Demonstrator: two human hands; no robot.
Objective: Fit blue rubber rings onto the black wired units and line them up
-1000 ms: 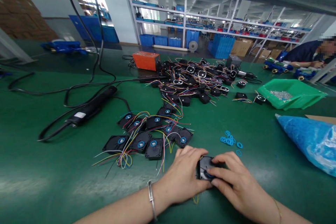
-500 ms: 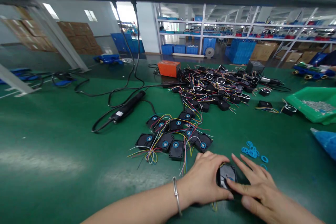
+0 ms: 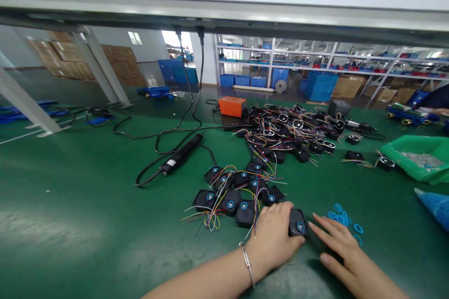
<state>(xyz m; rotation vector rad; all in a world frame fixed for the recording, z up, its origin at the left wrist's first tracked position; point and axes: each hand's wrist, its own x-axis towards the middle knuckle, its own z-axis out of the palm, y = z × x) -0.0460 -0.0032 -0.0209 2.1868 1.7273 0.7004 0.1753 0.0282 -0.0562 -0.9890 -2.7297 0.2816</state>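
Observation:
My left hand (image 3: 273, 238), with a metal bracelet on the wrist, grips a small black square part (image 3: 297, 223) that has a blue ring in its middle. The part rests on the green table (image 3: 87, 224). My right hand (image 3: 338, 247) lies just right of the part with its fingers stretched out flat on the table, holding nothing. A cluster of similar black parts with blue rings and coloured wires (image 3: 235, 191) lies just left of my left hand. Loose blue rings (image 3: 345, 220) lie right of the held part, beyond my right hand.
A big heap of wired black parts (image 3: 294, 133) fills the table's far middle, behind it an orange box (image 3: 231, 106). An electric screwdriver (image 3: 180, 155) on a cable lies left. A green tray of screws (image 3: 421, 161) and a blue bag (image 3: 435, 205) sit right.
My right hand has let go of the black part and drawn back, fingers flat. My left hand has shifted the part toward the cluster. The view has tilted up and turned left.

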